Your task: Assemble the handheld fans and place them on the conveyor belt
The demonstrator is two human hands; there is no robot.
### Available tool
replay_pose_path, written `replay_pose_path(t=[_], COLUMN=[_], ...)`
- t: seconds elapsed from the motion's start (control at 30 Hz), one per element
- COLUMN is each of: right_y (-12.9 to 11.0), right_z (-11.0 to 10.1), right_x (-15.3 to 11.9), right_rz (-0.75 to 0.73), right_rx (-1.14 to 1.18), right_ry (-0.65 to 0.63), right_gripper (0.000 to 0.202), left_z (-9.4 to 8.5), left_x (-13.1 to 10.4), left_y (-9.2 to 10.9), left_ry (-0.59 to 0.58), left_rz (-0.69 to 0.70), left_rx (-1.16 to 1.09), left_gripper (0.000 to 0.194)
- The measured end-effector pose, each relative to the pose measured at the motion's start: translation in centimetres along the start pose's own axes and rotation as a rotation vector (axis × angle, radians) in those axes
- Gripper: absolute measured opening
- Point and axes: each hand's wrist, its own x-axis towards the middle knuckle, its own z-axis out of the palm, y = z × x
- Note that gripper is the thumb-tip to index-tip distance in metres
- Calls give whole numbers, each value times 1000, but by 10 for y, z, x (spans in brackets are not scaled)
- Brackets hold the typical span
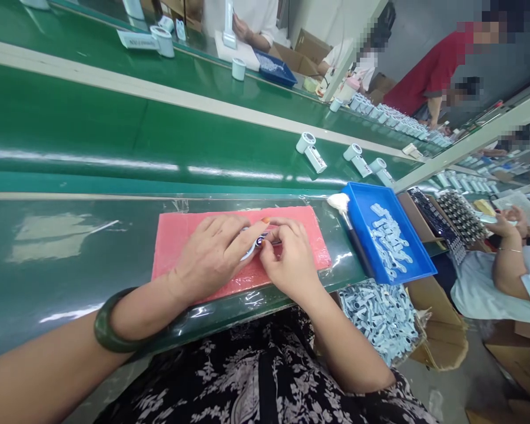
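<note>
Pink mat (172,241), held part (249,253), blurred lettering (139,40).

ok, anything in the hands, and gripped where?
Left hand and right hand hold a small pale-blue part at the fingertips; fingers hide which portion.

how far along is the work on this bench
Three pale-blue handheld devices on the green belt look assembled. The left hand and right hand hold a pale-blue piece over the pink mat, seemingly unfinished. Small parts in the blue tray and heaped casings below seem left.
</note>
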Motion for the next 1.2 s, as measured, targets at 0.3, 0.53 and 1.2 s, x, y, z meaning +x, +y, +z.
replay_pose_path(t=[0.3,0.53,1.2], right_y=[37,73,106], right_z=[-24,-31,-16], right_x=[0,-26,-35], right_rz=[52,149,180], right_rx=[-36,82,441], right_ry=[196,192,220], right_gripper=[6,5,26], left_z=[5,2,140], left_x=[-5,0,188], left_y=[-6,-25,-192], left_ry=[-76,-336,-740], left_rz=[-143,-210,-65], left_rx=[-131,-113,332], left_gripper=[51,38,46])
